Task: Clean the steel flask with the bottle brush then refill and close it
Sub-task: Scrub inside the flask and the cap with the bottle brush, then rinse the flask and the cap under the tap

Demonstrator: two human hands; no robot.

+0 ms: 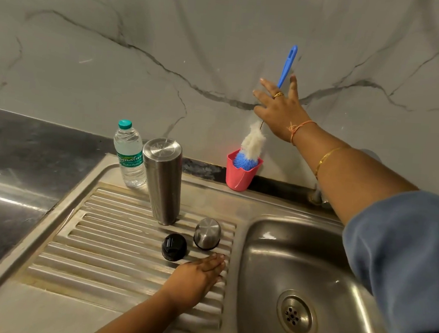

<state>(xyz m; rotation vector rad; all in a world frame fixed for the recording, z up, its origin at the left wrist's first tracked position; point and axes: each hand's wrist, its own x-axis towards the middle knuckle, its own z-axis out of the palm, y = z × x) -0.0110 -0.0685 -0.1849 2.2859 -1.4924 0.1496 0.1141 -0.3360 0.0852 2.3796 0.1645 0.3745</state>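
Observation:
The steel flask (163, 183) stands on the ribbed drainboard (101, 251) with a flat steel end up. Its steel cap (207, 233) and black stopper (174, 247) sit apart from it, just in front. The bottle brush (251, 145) stands head-down in a pink cup (238, 177) against the wall, its blue handle sticking up. My right hand (278, 108) is at the brush's stem with fingers spread and straight; the handle rises from behind it. My left hand (194, 277) rests flat on the drainboard beside the stopper.
A plastic water bottle (130, 156) with a teal cap stands left of the flask. The steel sink basin (296, 272) with its drain (296, 314) lies to the right. A marble wall closes the back. Dark countertop extends to the left.

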